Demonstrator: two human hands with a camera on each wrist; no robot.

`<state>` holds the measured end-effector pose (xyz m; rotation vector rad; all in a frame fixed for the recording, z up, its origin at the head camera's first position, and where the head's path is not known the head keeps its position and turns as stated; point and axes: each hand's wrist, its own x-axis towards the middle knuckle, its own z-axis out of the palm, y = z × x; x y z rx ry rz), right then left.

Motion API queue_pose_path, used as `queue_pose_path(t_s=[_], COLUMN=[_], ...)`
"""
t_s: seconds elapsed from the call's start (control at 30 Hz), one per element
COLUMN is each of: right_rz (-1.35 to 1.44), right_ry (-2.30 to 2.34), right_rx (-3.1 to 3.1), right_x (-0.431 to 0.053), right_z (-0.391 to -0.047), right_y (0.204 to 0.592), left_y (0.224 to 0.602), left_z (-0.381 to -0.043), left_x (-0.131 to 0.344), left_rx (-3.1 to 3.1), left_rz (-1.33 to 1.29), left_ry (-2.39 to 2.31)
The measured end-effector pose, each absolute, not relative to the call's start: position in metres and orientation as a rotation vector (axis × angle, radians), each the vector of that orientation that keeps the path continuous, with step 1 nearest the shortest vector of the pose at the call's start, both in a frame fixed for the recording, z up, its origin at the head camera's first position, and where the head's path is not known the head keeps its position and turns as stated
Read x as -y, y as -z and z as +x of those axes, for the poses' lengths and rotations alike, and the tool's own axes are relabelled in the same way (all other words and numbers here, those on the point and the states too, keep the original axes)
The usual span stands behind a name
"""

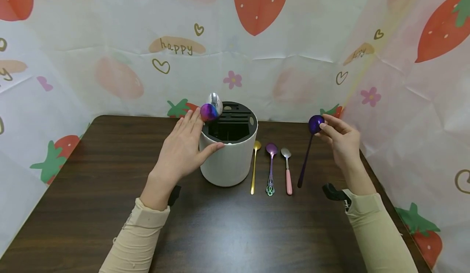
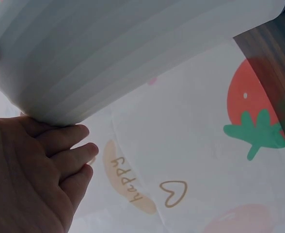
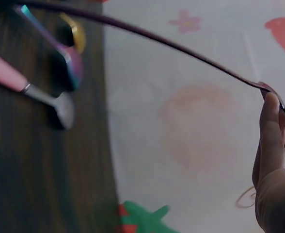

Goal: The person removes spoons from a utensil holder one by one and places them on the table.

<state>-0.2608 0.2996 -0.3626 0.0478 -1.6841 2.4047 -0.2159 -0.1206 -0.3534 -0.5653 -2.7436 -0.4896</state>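
A white cylindrical utensil holder (image 1: pixel 228 165) with a black slotted top stands near the table's back edge. My left hand (image 1: pixel 180 150) rests against its left side, fingers extended and thumb across the front rim; the left wrist view shows the fingertips at its pale wall. Two spoons stand bowl up in the holder: a blue-purple spoon (image 1: pixel 209 112) and a silver spoon (image 1: pixel 214 100) behind it. To the right, my right hand (image 1: pixel 343 140) pinches a dark purple spoon (image 1: pixel 315 123) by its bowl, the long thin handle (image 3: pixel 181 48) slanting down toward the table.
Between the holder and my right hand lie a gold spoon (image 1: pixel 253 169), a purple spoon (image 1: pixel 271 167) with an ornate handle end, and a pink-handled spoon (image 1: pixel 288 182), side by side. The dark wooden table (image 1: pixel 235 236) meets a strawberry-printed cloth (image 1: pixel 293 40) behind and at the sides.
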Motion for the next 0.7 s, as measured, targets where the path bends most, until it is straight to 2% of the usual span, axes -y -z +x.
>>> queue_pose_path(t_s=[0.27,0.7], right_rz=[-0.137,-0.261], right_ry=[-2.381,-2.444], right_rx=[1.938,2.069], right_x=[-0.314,-0.326], right_z=[-0.280,-0.301], right_y=[0.396,0.435], left_y=[0.354,0.355], left_z=[-0.216,-0.216], left_x=[0.121,0.120], left_rx=[2.725,2.714], left_rz=[-0.568,-0.561], left_ry=[0.497,0.482])
